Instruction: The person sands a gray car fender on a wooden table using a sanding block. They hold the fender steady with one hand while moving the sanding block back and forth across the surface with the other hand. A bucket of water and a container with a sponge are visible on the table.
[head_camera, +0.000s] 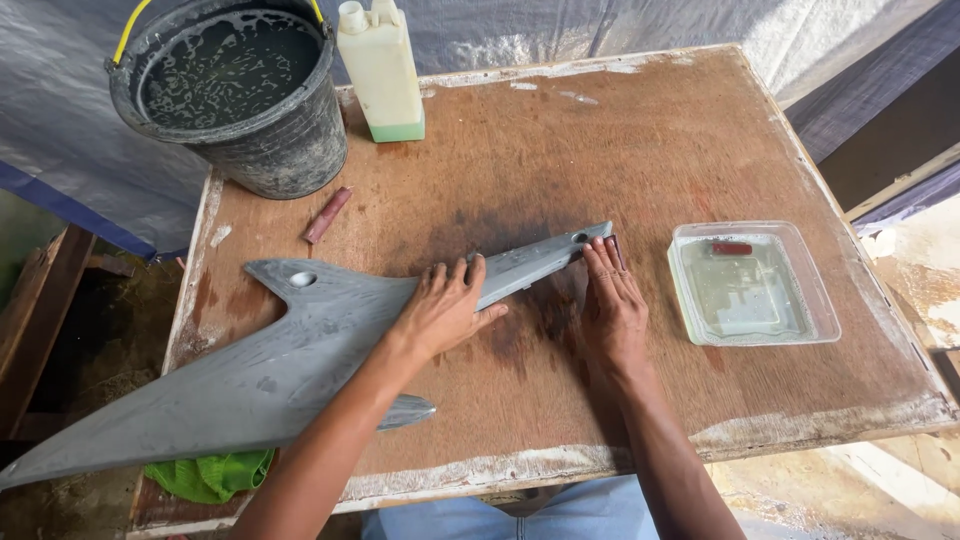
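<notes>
Both hands flat: left hand (440, 310) on grey panel (300, 350), right hand (612, 305) at its tip.

Under your hands you have a dull grey panel (270, 370) streaked with paler scuffs, lying on a reddish-brown board (640, 150) with a dark stain at its middle and whitish worn edges. You also see a black bucket (270, 140) with a yellow handle, a cream bottle (381, 70) with green liquid at its base, a clear tray (800, 260) holding a small red piece, and a bright green cloth (210, 475).
</notes>
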